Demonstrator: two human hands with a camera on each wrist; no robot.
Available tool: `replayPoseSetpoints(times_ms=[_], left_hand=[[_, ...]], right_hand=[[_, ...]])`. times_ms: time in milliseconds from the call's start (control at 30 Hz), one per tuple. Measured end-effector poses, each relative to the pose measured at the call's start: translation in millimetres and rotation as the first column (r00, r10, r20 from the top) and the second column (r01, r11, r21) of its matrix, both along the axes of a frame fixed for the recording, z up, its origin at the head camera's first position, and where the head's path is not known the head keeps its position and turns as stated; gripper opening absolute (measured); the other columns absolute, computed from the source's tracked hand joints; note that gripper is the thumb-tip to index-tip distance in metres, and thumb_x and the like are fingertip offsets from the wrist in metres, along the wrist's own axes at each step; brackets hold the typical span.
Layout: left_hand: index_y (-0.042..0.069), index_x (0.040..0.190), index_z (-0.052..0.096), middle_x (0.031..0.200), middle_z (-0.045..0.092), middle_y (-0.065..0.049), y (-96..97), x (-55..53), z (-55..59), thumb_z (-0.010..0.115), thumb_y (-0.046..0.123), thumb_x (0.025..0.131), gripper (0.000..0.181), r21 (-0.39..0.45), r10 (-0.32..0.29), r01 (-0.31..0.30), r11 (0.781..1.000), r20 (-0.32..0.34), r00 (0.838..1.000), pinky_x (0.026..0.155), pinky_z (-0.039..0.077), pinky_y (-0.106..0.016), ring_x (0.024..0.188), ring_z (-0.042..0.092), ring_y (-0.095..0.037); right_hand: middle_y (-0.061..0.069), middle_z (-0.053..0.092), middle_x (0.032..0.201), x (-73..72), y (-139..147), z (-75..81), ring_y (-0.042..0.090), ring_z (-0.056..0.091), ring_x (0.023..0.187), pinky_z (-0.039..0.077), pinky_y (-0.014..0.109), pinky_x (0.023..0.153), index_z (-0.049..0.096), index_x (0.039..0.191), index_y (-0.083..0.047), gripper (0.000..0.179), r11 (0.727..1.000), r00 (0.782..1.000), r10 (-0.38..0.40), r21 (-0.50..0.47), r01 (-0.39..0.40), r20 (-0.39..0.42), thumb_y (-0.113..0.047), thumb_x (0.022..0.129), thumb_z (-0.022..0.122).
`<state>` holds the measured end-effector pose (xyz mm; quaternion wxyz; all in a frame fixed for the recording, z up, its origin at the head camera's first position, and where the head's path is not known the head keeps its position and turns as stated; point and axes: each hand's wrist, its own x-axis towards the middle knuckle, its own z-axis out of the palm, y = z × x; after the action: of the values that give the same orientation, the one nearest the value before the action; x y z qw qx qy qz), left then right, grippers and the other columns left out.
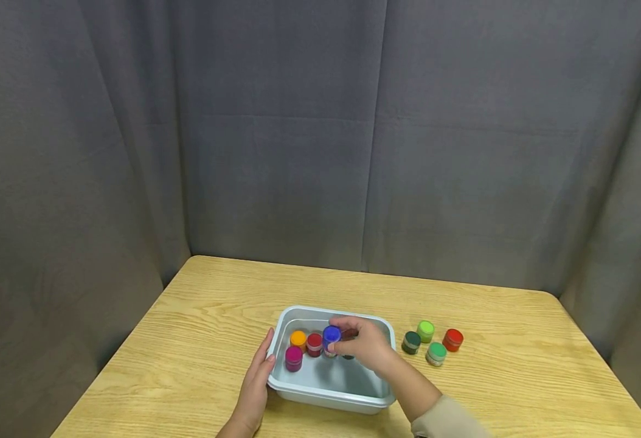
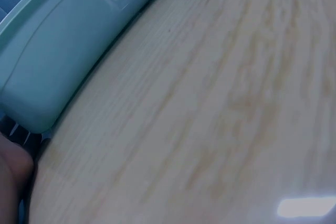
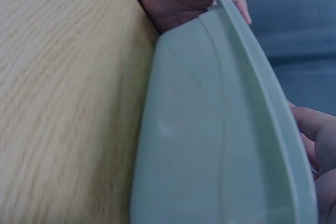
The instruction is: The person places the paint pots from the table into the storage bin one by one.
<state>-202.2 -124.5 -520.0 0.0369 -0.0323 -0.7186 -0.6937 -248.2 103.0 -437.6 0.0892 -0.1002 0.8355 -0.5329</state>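
Observation:
A pale blue-grey plastic bin (image 1: 331, 398) stands on the table with several small lidded paint jars in it. My right hand (image 1: 367, 345) reaches over it and pinches a blue paint jar (image 1: 331, 336) between thumb and fingers. Left of that jar are a red jar (image 1: 314, 344), an orange jar (image 1: 298, 339) and a magenta jar (image 1: 294, 359). A brownish-red thing and a dark jar show partly by the right hand, mostly hidden. My left hand (image 1: 255, 386) rests against the bin's left side, fingers straight, thumb at the rim. In the right wrist view, the bin wall (image 3: 184, 129) hides the jars.
On the table right of the bin stand a dark green jar (image 1: 411, 342), a lime jar (image 1: 426, 330), a mint-green jar (image 1: 436, 353) and a red jar (image 1: 453, 340). Grey curtains (image 1: 277, 152) hang behind and beside the wooden table (image 1: 178, 365).

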Motion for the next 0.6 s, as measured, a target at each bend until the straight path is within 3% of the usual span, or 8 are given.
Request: replayPoseSetpoints(times_ms=[267, 400, 600], left_hand=[[0.012, 0.156, 0.026, 0.164, 0.017, -0.012, 0.2, 0.1, -0.7, 0.035, 0.026, 0.103, 0.055, 0.004, -0.008, 0.008, 1.0, -0.006, 1.0, 0.122, 0.008, -0.061, 0.152, 0.01, -0.039], [0.012, 0.156, 0.026, 0.165, 0.017, -0.011, -0.3, 0.3, 0.2, 0.035, 0.027, 0.103, 0.055, 0.002, -0.011, 0.011, 1.0, 0.0, 1.0, 0.121, 0.008, -0.061, 0.152, 0.01, -0.039], [0.011, 0.156, 0.026, 0.164, 0.018, -0.011, -0.9, -0.4, 0.4, 0.035, 0.027, 0.103, 0.055, 0.005, -0.012, 0.012, 1.0, 0.004, 1.0, 0.121, 0.008, -0.061, 0.152, 0.01, -0.039]], right_hand=[[0.011, 0.068, 0.104, -0.1, -16.0, -12.0, 0.019, 0.058, 0.093, 0.055, 0.031, 0.083, 0.067, 0.119, -0.001, 0.046, 0.998, 0.998, 0.051, -0.037, -0.05, 0.033, -0.005, 0.075, 0.081], [0.009, 0.068, 0.105, -0.8, -21.9, -15.0, 0.02, 0.059, 0.095, 0.055, 0.036, 0.086, 0.07, 0.116, -0.005, 0.044, 0.998, 0.998, 0.057, 0.014, -0.058, 0.033, -0.006, 0.074, 0.083], [0.008, 0.068, 0.1, -3.6, -28.1, -17.3, 0.018, 0.055, 0.087, 0.05, 0.026, 0.076, 0.071, 0.112, -0.003, 0.041, 0.995, 0.996, 0.091, 0.037, -0.091, 0.018, -0.003, 0.073, 0.082]])
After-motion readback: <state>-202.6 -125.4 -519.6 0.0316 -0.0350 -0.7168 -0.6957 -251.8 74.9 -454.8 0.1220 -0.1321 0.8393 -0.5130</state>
